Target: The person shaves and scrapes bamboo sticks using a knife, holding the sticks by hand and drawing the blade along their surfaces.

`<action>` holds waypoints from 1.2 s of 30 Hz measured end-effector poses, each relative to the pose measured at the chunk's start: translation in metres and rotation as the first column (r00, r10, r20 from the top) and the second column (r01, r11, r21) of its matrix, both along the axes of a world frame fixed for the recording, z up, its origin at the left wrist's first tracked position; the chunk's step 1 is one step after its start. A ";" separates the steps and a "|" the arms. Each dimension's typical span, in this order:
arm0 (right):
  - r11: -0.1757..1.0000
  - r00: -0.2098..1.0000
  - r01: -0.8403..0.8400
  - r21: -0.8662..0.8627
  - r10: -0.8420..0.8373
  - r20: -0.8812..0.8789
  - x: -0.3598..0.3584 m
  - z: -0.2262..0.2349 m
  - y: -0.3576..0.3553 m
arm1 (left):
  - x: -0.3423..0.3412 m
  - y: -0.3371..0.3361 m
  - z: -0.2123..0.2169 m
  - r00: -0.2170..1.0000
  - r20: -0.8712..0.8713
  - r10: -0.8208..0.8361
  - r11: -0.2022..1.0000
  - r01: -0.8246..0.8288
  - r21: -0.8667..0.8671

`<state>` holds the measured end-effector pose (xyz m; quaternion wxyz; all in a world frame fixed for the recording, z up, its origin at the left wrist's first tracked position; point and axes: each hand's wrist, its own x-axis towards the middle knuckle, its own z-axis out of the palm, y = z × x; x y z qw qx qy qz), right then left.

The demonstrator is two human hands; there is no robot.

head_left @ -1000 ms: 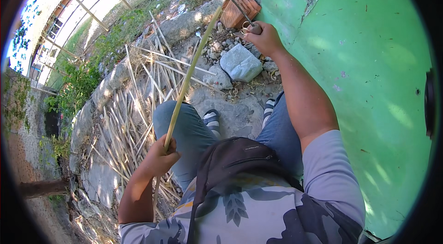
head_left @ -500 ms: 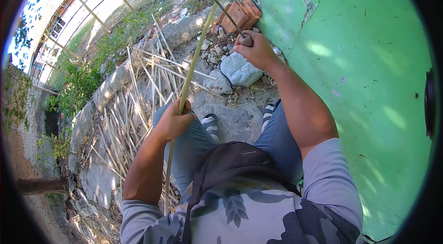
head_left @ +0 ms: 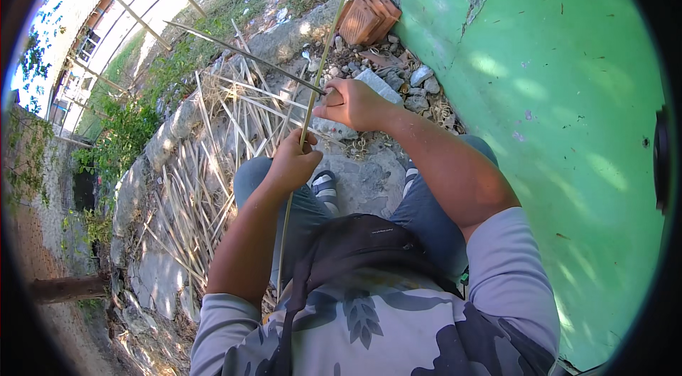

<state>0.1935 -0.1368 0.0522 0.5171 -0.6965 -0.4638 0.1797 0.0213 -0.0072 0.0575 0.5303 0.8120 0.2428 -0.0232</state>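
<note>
My left hand (head_left: 293, 161) is closed around a long, narrow greenish-yellow bamboo strip (head_left: 329, 49). The strip slants from beside my body up toward the brick pile. My right hand (head_left: 359, 104) grips the handle of a long-bladed knife (head_left: 241, 51), the handle mostly hidden by the fingers. The thin dark blade points far left and crosses the strip just above my left hand. Whether the edge is cutting into the strip cannot be made out.
Many pale split strips (head_left: 192, 198) lie heaped on stony ground at the left. Reddish bricks or tiles (head_left: 369, 17) are stacked beside a green wall (head_left: 554, 127) on the right. Stones (head_left: 419, 76) lie before my sandalled feet. A plant (head_left: 121, 131) grows at the left.
My right hand has come down and left, swinging the knife from pointing up to pointing left across the strip. My left hand has moved slightly up and right with the strip.
</note>
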 end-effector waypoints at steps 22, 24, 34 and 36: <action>0.958 0.975 -0.205 -0.202 0.181 -0.132 -0.003 -0.018 0.005 | -0.003 -0.004 -0.028 0.999 -0.021 -0.024 0.962 0.029 0.270; 0.969 0.973 -0.189 -0.160 0.163 -0.165 -0.008 -0.017 0.005 | -0.005 -0.003 -0.028 0.999 -0.012 -0.031 0.959 0.033 0.283; 0.947 0.928 -0.280 -0.158 0.224 -0.299 -0.009 -0.017 0.009 | -0.011 0.000 -0.024 0.994 -0.071 -0.077 0.951 0.095 0.295; 0.966 0.895 -0.231 -0.120 0.163 -0.415 -0.010 -0.015 0.007 | -0.014 0.002 -0.019 0.993 -0.040 -0.109 0.934 0.116 0.338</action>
